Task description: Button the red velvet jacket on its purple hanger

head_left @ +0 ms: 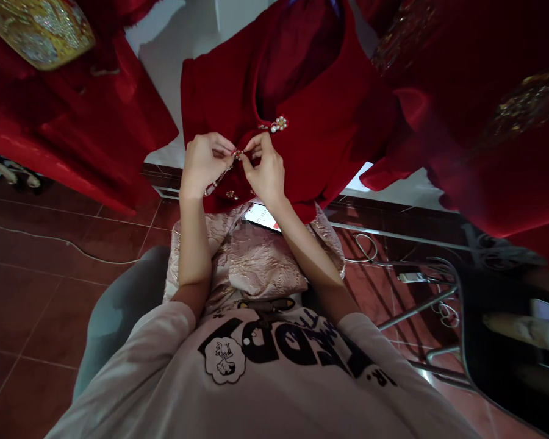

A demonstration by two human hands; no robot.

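A red garment (320, 128) with a deep neckline hangs in front of me and reaches down to my lap. One flower-shaped pearl button (279, 124) sits just below its neckline, and another jewelled button (231, 195) shows lower down. Between the two sits a small beaded piece (238, 155), pinched from both sides at the garment's left front. My left hand (207, 163) is closed on its left end, thumb against forefinger. My right hand (265, 169) pinches its right end. A beaded strand hangs beside my left palm, partly hidden.
A lit phone (261, 217) lies on pink brocade cloth (269, 268) over my lap. Other red garments (73, 122) hang left and right. At the right are a black chair (494, 341), cables and a white plug (412, 277). A cable crosses the tiled floor at left.
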